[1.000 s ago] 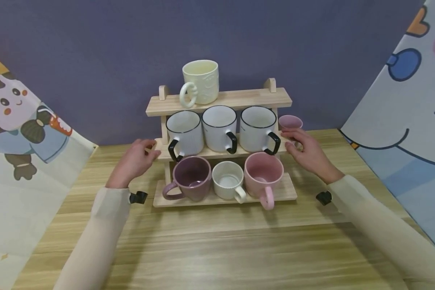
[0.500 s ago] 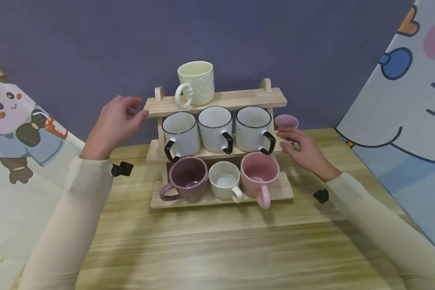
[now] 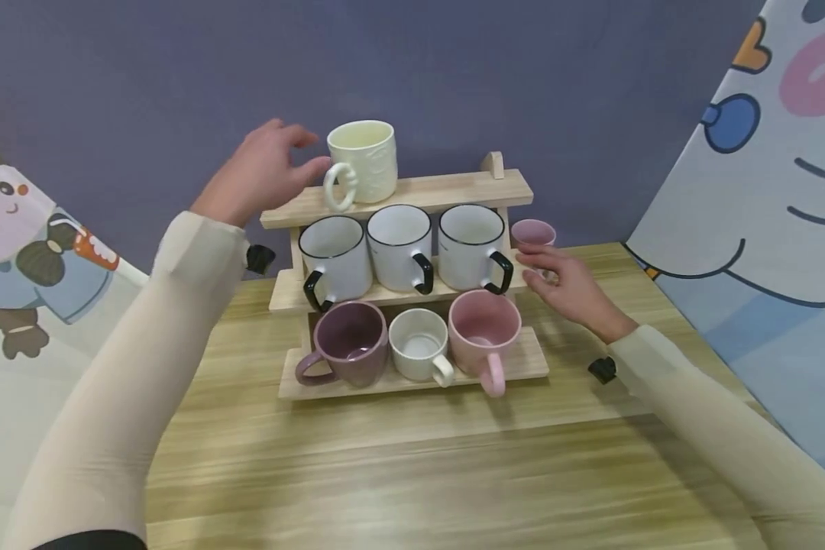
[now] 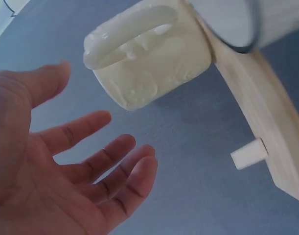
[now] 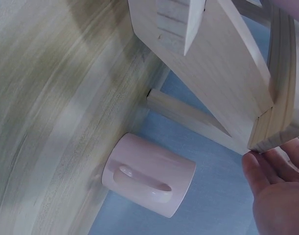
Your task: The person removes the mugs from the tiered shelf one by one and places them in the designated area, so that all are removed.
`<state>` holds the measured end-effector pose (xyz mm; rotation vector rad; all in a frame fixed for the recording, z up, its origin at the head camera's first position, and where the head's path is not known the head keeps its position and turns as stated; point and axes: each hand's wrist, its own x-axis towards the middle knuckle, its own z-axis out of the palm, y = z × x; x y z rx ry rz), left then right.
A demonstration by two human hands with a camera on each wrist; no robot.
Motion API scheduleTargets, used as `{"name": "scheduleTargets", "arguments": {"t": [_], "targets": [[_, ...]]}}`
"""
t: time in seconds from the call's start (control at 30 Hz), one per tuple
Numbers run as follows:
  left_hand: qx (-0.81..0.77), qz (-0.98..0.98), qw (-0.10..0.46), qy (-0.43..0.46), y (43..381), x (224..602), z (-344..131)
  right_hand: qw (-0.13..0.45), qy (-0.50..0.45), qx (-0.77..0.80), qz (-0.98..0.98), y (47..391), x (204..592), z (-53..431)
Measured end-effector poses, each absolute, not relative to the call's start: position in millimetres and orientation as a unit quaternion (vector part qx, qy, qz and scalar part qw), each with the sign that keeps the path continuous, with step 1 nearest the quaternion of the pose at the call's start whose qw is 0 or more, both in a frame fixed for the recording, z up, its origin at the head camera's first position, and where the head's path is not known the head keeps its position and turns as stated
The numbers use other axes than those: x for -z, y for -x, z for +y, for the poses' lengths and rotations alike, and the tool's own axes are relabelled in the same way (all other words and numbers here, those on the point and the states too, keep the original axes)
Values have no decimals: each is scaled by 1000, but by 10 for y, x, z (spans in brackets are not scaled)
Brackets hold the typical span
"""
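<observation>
A cream mug (image 3: pixel 374 164) with a raised pattern stands on the top tier of a wooden shelf rack (image 3: pixel 454 189). My left hand (image 3: pixel 264 168) is raised beside its handle, fingers spread and holding nothing. In the left wrist view, the mug (image 4: pixel 154 63) sits a short way beyond my fingertips. My right hand (image 3: pixel 571 290) rests at the right end of the middle tier. Its fingertips touch that board's end (image 5: pixel 274 132) in the right wrist view, relaxed rather than wrapped round it.
Several white mugs (image 3: pixel 469 244) with black handles line the middle tier. Below stand a purple mug (image 3: pixel 351 344), a small white cup (image 3: pixel 418 344) and a pink mug (image 3: pixel 484 328). Another pink mug (image 5: pixel 149 176) is on the wooden table (image 3: pixel 412 481), behind my right hand.
My left hand has left the rack's middle tier, risen, and moved right toward the cream mug. The right hand has stayed at the middle tier's end. The head view has shifted slightly.
</observation>
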<state>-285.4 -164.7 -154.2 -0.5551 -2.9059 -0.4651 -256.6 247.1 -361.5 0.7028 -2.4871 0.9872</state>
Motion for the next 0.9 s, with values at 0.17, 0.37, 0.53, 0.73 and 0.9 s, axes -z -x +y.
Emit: {"name": "scheduleTargets", "arguments": {"t": [0.17, 0.37, 0.53, 0.73, 0.9], "targets": [[136, -970, 40, 195, 3045, 1444, -1475, 195, -257, -349, -880, 2586, 3614, 2456], [115, -976, 28, 183, 3164, 1411, -1307, 190, -259, -350, -880, 2590, 3602, 2443], [111, -978, 43, 173, 3193, 1412, -1232, 182, -251, -355, -882, 2571, 3555, 2438], [128, -980, 34, 149, 3223, 1408, -1173, 180, -247, -350, -886, 2563, 3537, 2458], [133, -982, 32, 132, 3253, 1387, -1132, 173, -245, -349, -888, 2547, 3540, 2461]]}}
